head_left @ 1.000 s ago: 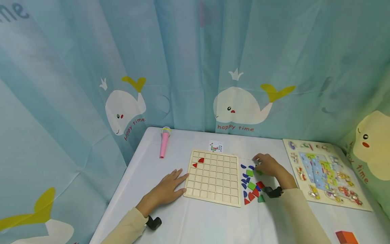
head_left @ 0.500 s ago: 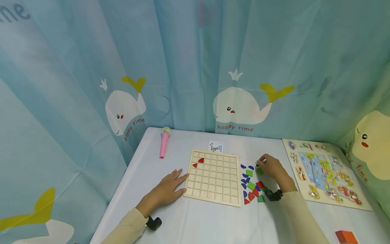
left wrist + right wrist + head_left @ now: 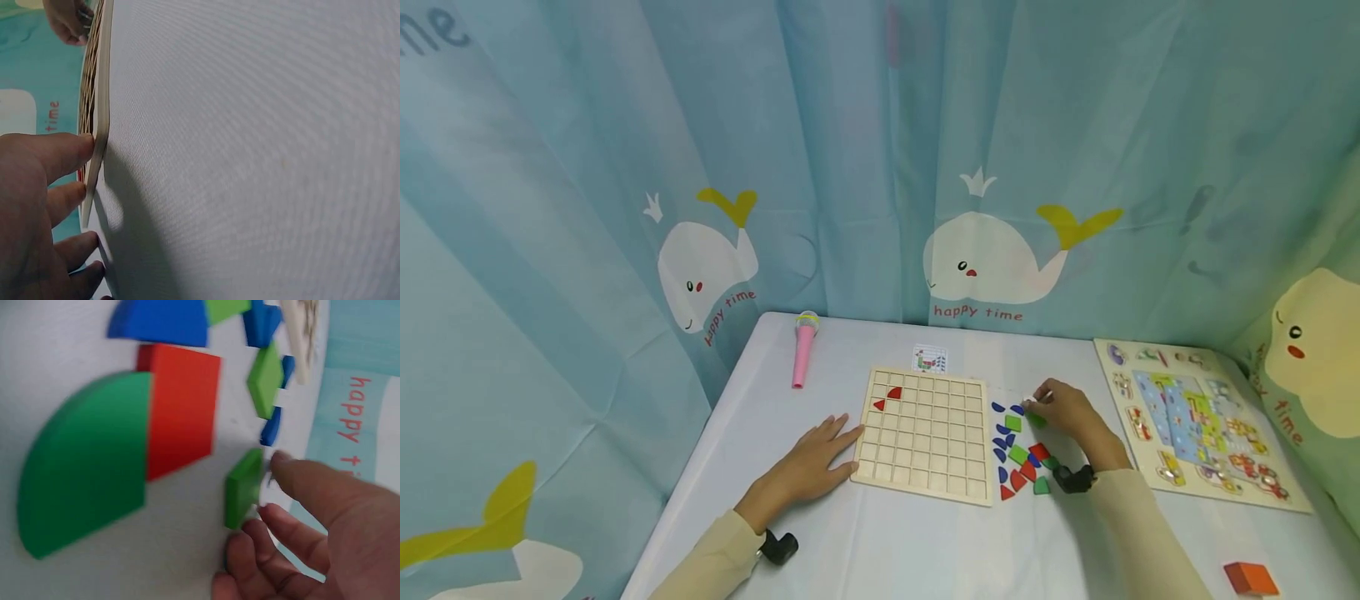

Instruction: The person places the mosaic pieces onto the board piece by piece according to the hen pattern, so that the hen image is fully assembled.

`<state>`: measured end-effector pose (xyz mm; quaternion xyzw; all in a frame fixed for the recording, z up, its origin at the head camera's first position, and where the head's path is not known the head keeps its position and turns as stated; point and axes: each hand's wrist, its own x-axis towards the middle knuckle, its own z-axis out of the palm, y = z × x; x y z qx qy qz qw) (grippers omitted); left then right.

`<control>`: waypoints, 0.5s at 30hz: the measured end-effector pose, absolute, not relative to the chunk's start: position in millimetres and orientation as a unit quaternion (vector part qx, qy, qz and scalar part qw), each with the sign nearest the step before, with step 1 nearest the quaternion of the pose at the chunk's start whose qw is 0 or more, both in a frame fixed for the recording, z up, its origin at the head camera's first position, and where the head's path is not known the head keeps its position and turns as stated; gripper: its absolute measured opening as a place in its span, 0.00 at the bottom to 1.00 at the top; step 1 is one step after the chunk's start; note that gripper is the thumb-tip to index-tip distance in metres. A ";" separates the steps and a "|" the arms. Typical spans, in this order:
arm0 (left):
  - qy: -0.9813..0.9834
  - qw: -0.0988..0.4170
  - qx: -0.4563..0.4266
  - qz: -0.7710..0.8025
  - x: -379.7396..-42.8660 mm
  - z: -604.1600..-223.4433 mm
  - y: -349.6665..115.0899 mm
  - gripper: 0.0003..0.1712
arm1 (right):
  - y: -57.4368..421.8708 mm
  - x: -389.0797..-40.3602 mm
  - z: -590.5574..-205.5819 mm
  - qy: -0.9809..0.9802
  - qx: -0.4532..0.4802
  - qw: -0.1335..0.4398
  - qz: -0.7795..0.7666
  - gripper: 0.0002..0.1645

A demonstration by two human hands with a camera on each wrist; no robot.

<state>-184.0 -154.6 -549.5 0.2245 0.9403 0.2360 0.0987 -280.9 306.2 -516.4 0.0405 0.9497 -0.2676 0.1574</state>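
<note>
My left hand [image 3: 816, 461] lies with its fingers spread at the left edge of a wooden grid board [image 3: 925, 462]. In the left wrist view, its thumb and a finger touch the board's rim [image 3: 103, 94]. A red quarter-circle [image 3: 895, 392] and a red triangle [image 3: 879, 405] sit in the board's upper left cells. Right of the board, my right hand [image 3: 1066, 410] pinches a small whitish piece [image 3: 269, 470] with a dark mark, partly hidden by the fingers. Just below those fingertips lies a green square [image 3: 244, 487].
Blue, red and green shape pieces [image 3: 1018, 455] lie between board and right hand. A picture card [image 3: 930, 359] is behind the board. A pink toy microphone [image 3: 803, 354] lies back left, a picture puzzle board [image 3: 1157, 467] right, an orange block [image 3: 1251, 579] front right.
My right hand's fingers drew back slightly to the right and came together on the small whitish piece, which showed between them half a second ago. The left hand has stayed put.
</note>
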 end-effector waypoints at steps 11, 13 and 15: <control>0.941 0.105 0.222 0.233 -184.1 -547.6 -155.2 0.35 | 303.7 -278.3 -519.7 0.953 -0.041 0.114 -0.278 0.20; 0.940 0.105 0.223 0.236 -184.4 -548.0 -155.1 0.35 | 303.2 -278.8 -521.4 0.954 -0.034 0.111 -0.278 0.19; 0.939 0.104 0.225 0.237 -184.7 -548.5 -154.8 0.35 | 303.4 -279.1 -523.6 0.954 -0.029 0.109 -0.277 0.20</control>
